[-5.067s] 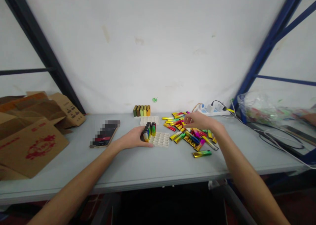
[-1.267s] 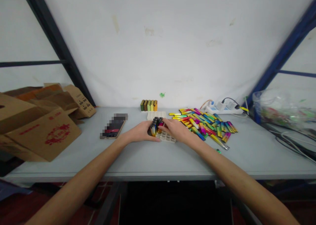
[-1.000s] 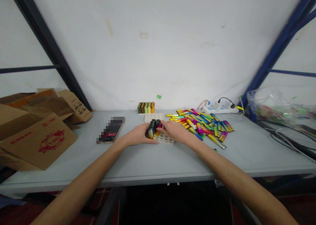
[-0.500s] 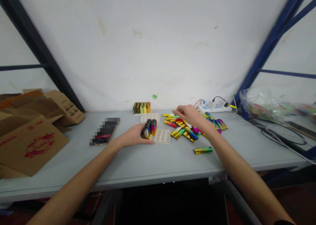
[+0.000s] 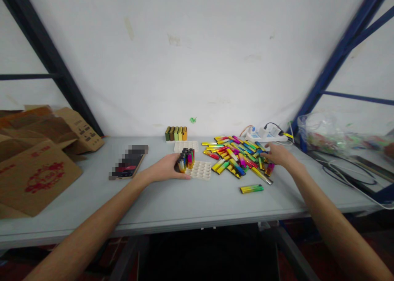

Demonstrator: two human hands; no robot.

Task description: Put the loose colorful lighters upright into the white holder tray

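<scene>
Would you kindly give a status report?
Left hand cupping upright lighters in white tray. Right hand at right edge of lighter pile. One lighter lies apart.

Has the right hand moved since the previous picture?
Yes, the right hand moved rightward, from near the left end of the power strip to near its right end.

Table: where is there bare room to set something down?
Bare: the strip before the front tray, between left forearm and lone lighter; also between carton and phone. Crowded: the lighter pile right of that tray, with the right hand at its edge.
</scene>
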